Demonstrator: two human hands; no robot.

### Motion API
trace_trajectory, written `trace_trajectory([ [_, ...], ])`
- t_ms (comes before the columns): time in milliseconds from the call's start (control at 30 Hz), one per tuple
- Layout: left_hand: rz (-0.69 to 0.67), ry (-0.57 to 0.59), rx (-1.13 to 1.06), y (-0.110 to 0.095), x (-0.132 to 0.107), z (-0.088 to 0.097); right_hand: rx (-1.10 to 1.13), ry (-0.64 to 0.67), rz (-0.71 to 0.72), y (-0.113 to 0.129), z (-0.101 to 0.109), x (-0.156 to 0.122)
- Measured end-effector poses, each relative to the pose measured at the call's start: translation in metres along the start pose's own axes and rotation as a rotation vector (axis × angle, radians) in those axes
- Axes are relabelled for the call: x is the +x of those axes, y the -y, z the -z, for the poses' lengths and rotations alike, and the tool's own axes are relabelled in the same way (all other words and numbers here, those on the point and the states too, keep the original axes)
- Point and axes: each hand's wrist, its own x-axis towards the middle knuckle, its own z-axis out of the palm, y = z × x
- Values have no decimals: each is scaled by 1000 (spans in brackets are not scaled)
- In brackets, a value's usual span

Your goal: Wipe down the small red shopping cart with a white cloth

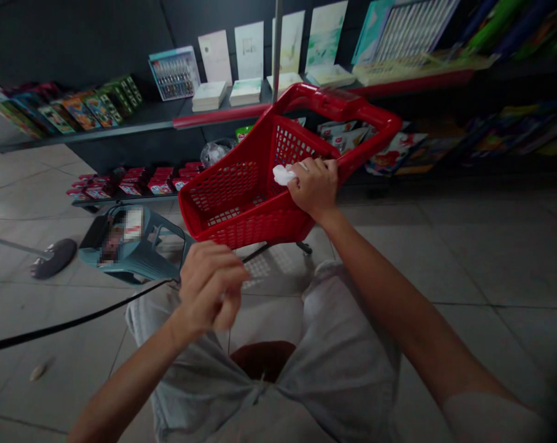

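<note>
- So this red plastic shopping cart (260,226) is standing on the tiled floor (444,258), its holey-walled basket pointing left, chunky looped handle rising at the right
- White wad (284,175), tissue or cloth, can't tell, is bunching up by the basket's near rim, toward the handle end

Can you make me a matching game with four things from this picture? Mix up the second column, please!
Column one:
1. Shopping cart
2. Tissue or cloth
3. Round pole base
4. Left hand

Column two:
A. Dark grey, on the floor
B. Fingers curled, apart from the cart
C. Red, with holes in its sides
D. White, in the right hand

Pairs: 1-C, 2-D, 3-A, 4-B.
</note>
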Motion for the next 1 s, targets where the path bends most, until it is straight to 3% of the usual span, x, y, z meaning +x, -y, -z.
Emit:
trace_trajectory([
  [133, 109, 43, 78, 57, 21, -31, -5, -9, -5, 1, 0, 1],
  [233, 259, 200, 201, 97, 28, -54, -4, -21, -14, 2, -1, 2],
  [300, 344, 309, 260, 110, 29, -64, 1, -26, -23, 3, -1, 2],
  [367, 413, 364, 333, 114, 28, -71, 14, -30, -28, 5, 0, 1],
  [467, 450, 339, 414, 114, 27, -78, 46, -46, -37, 10, 0, -1],
  [1000, 381, 289, 376, 127, 36, -89, 141, 18, 22, 51, -14, -11],
])
